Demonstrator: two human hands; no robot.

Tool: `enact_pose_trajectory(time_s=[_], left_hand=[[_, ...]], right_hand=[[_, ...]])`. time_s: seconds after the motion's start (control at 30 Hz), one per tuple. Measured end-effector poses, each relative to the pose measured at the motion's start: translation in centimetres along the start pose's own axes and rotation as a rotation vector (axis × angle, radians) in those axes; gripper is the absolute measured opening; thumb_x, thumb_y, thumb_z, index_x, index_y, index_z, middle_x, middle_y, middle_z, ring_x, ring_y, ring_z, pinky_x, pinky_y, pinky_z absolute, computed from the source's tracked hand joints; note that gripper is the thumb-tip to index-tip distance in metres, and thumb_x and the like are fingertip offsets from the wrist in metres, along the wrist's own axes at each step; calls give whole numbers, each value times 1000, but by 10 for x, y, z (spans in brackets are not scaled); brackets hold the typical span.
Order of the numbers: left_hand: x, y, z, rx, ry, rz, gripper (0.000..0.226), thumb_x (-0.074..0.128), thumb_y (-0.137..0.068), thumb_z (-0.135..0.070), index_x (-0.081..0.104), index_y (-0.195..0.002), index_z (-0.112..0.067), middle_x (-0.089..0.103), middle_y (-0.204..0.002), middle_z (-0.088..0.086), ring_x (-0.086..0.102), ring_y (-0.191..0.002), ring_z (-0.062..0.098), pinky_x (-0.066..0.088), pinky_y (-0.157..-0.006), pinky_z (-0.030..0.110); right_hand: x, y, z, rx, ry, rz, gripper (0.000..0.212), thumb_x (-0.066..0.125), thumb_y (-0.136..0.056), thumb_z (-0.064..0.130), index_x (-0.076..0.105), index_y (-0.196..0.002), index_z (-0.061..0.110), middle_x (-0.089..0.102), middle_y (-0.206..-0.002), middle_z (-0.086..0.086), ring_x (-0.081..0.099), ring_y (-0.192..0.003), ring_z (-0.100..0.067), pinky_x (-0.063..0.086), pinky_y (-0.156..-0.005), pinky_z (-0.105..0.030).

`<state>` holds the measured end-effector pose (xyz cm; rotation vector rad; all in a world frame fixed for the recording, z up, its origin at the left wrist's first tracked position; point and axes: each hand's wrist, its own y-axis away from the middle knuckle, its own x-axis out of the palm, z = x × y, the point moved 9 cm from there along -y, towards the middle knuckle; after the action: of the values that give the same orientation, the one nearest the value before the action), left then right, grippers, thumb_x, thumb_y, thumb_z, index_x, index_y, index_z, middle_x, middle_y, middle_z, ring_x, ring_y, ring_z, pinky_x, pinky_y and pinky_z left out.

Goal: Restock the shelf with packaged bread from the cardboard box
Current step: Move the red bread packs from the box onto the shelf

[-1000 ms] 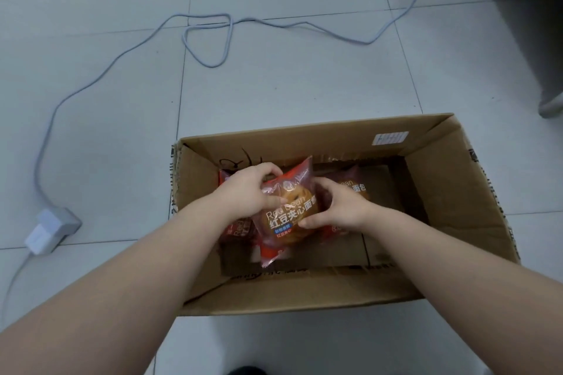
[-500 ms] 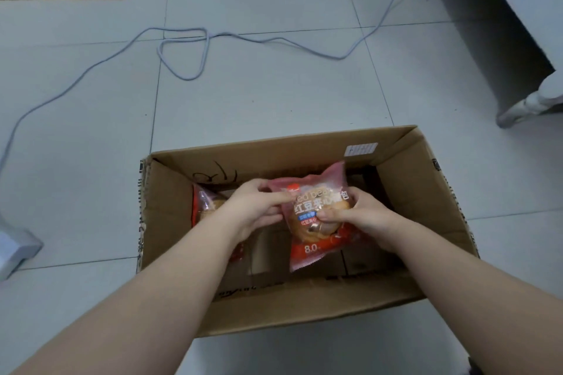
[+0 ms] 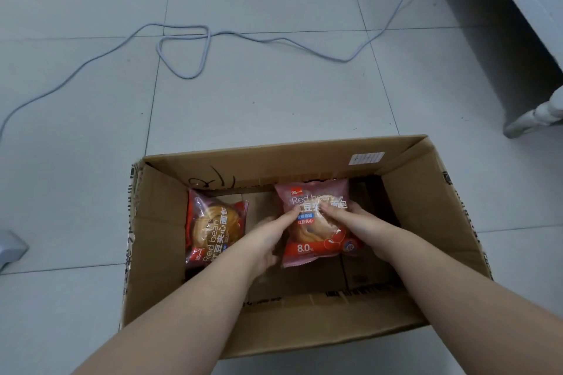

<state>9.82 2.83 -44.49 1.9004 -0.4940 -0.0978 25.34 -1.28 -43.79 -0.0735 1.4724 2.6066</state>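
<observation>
The pink and red plastic packet of red bean bread (image 3: 316,222) is sitting face-up in the right half of the open brown cardboard box (image 3: 426,207), and both hands are pinching it, the left hand (image 3: 268,240) gripping its left edge and the right hand (image 3: 353,222) pressing thumb and fingers across its top right. To lift it well, the grip is best kept light so the soft bun inside is not squashed. A second similar packet (image 3: 213,228) is lying untouched by the box's left wall, a grey cable (image 3: 182,49) is looping over the white tiled floor (image 3: 274,100) beyond, and no shelf is clearly showing.
</observation>
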Motion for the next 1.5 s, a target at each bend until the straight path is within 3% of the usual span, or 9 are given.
enact_pose_trajectory(time_s=[0.07, 0.2, 0.37, 0.57, 0.73, 0.9, 1.23, 1.4, 1.5], left_hand=[[8, -3, 2, 1, 46, 45, 71, 68, -77, -46, 42, -135, -14, 65, -112, 10, 65, -97, 23, 55, -73, 33], [10, 0, 2, 31, 14, 32, 88, 74, -59, -55, 46, -131, -15, 67, -113, 10, 66, -101, 26, 52, -94, 41], [11, 49, 4, -35, 2, -4, 54, 67, -78, -50, 52, -118, -16, 69, -104, 9, 67, -95, 25, 54, -89, 37], [24, 155, -41, -4, 32, -14, 23, 64, -83, -43, 58, -96, -25, 72, -96, 7, 69, -89, 24, 56, -79, 35], [56, 286, -134, 106, -9, 9, 36, 70, -79, -40, 59, -108, -22, 74, -95, 8, 71, -83, 25, 58, -72, 37], [124, 446, -252, 237, -92, 115, 39, 72, -77, -40, 57, -109, -22, 72, -103, 7, 70, -92, 25, 56, -86, 42], [287, 756, -466, 683, -311, 376, 58, 76, -70, -37, 56, -121, -17, 72, -101, 5, 70, -80, 19, 55, -62, 26], [350, 866, -502, 845, -485, 555, 69, 77, -68, -40, 50, -127, -18, 68, -111, 8, 69, -92, 24, 57, -78, 37], [385, 919, -504, 923, -575, 659, 53, 70, -78, -37, 52, -123, -16, 68, -105, 5, 66, -79, 15, 52, -56, 22]], right_hand=[[3, -1, 0, 11, -51, 32, 92, 69, -69, 55, 29, -145, 20, 60, -122, -7, 62, -101, -22, 50, -85, -33], [7, 3, -1, 37, -111, 75, 99, 74, -54, 57, 39, -139, 21, 65, -117, -8, 66, -100, -24, 52, -78, -33], [16, 49, 7, 93, -191, 88, 76, 73, -71, 49, 44, -135, 19, 67, -113, -9, 67, -97, -25, 54, -78, -33], [8, 139, 61, 66, -249, 74, 97, 84, -48, 56, 48, -131, 22, 71, -110, -9, 70, -96, -27, 53, -92, -45], [-25, 274, 167, -36, -319, 38, 68, 74, -72, 43, 46, -130, 22, 71, -107, -8, 71, -92, -25, 57, -77, -34], [-94, 448, 289, -149, -332, -92, 48, 60, -87, 38, 45, -129, 20, 66, -98, -2, 66, -80, -14, 51, -52, -18], [-233, 773, 482, -611, -477, -420, 23, 61, -89, 24, 55, -112, 21, 70, -91, 0, 71, -66, -9, 52, -49, -17], [-259, 889, 500, -748, -563, -647, 37, 61, -88, 38, 47, -121, 27, 65, -97, 5, 64, -82, -13, 50, -59, -24], [-267, 947, 495, -825, -642, -787, 26, 62, -87, 35, 54, -111, 26, 70, -94, 1, 70, -78, -16, 55, -62, -27]])
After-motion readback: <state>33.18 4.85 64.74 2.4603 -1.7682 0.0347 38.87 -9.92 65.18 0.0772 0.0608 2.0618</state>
